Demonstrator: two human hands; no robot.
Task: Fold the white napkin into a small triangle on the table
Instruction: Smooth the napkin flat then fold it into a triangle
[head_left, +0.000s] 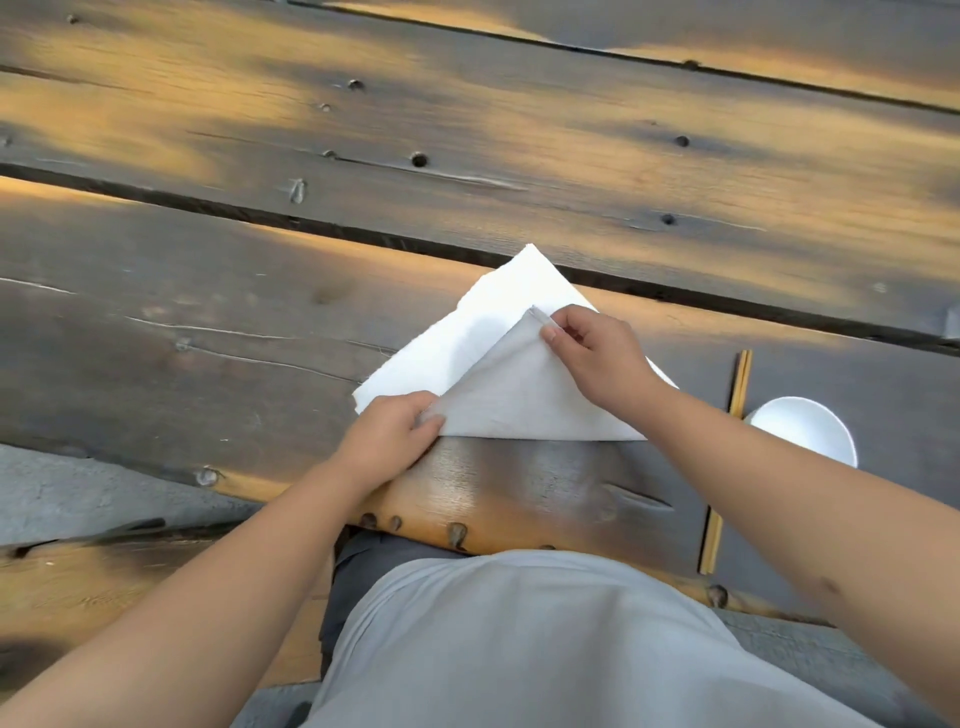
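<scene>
The white napkin (498, 358) lies on the dark wooden table (208, 322), near its front edge. A triangular flap is folded up from the near side, its fold line running along the front, and its tip lies short of the far corner. My right hand (597, 353) pinches the flap's tip between thumb and fingers. At the napkin's near left corner, where the fold begins, my left hand (389, 436) holds the cloth. My right wrist hides part of the napkin's right side.
A white bowl (810, 431) sits to the right of the napkin, partly behind my right forearm. A pair of wooden chopsticks (737, 384) lies beside it, pointing away from me. Gaps run between the table's planks. A wooden bench (104, 582) is below left.
</scene>
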